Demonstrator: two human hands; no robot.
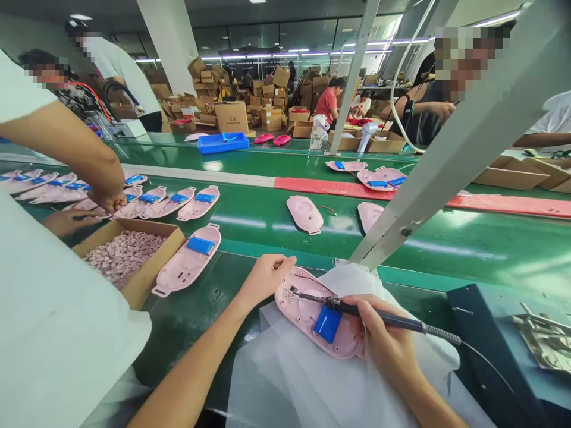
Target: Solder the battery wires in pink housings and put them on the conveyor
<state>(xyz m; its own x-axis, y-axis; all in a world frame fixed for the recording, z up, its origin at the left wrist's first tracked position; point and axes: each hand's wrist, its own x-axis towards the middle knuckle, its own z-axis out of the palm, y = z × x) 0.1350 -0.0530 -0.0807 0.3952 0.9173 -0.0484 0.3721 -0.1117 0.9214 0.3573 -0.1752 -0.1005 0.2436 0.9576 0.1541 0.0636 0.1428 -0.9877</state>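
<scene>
A pink plastic shell [307, 315] lies tilted on a sheet of white film in front of me. Inside it are a blue battery pack [329, 324], thin wires and a small dark part near its far left end. My left hand [269, 276] is closed at that end, its curled fingers gripping the shell's rim; the fingertips are partly hidden. A soldering iron [383, 316] is held like a pen in my right hand [387, 339]. Its tip reaches over the shell to the small dark part, and the heel of this hand is close to the shell's near end.
To my left stands a carton [154, 229] of small pink pieces, beside another pink shell [190, 261] with a battery. A co-worker's arm [66, 137] reaches over a row of shells. A slanted metal post [428, 154] and a dark blue box [495, 339] stand on the right.
</scene>
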